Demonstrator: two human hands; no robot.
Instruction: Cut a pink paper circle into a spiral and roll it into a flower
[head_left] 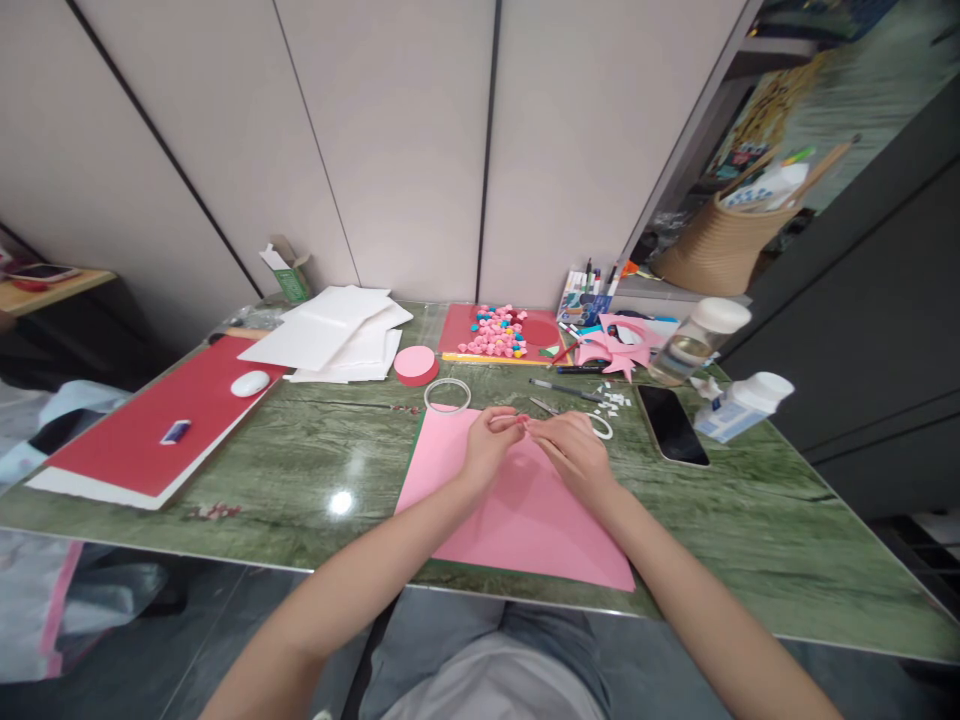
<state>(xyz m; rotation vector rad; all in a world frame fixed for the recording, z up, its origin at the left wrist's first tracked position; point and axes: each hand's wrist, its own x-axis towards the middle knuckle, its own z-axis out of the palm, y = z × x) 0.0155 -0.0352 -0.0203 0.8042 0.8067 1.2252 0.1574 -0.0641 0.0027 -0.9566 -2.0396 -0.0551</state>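
Both my hands meet over a pink sheet of paper lying on the green marble table. My left hand and my right hand have their fingers curled together, pinching a tiny pink piece between the fingertips. It is too small to make out clearly. Just beyond my hands lie a clear tape ring, a pen and small white scraps.
A red board with a white mouse sits at the left. White sheets, a pink round disc and a pile of small pink hearts are at the back. A phone and glue bottles lie right.
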